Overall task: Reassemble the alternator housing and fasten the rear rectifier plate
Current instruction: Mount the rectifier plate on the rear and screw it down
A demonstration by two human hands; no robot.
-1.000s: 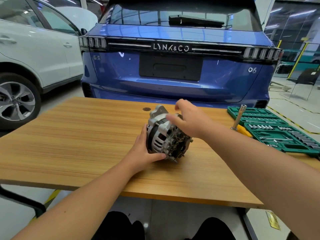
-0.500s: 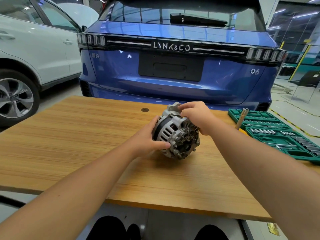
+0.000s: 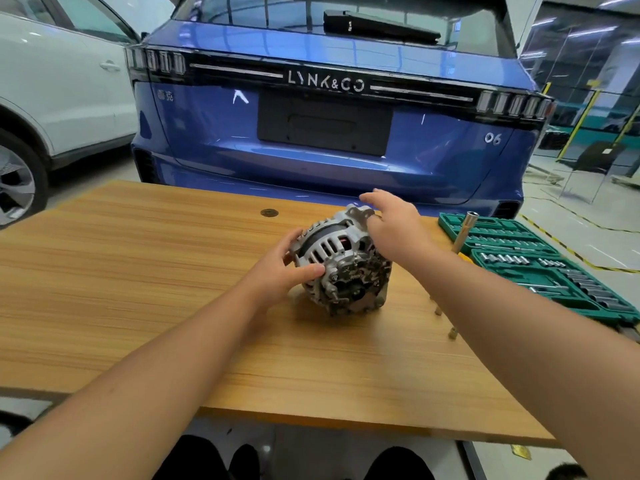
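Behind my bench (image 3: 145, 306) sits a blue car (image 3: 329, 140); my left hand (image 3: 280, 271) grips the alternator (image 3: 343, 265), right hand (image 3: 394, 226) open over it, positioning; next, screws (image 3: 452, 332) need fetching

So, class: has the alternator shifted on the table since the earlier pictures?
Yes. The alternator now lies farther right, nearer the green socket case, and farther from the round dark spot on the table.
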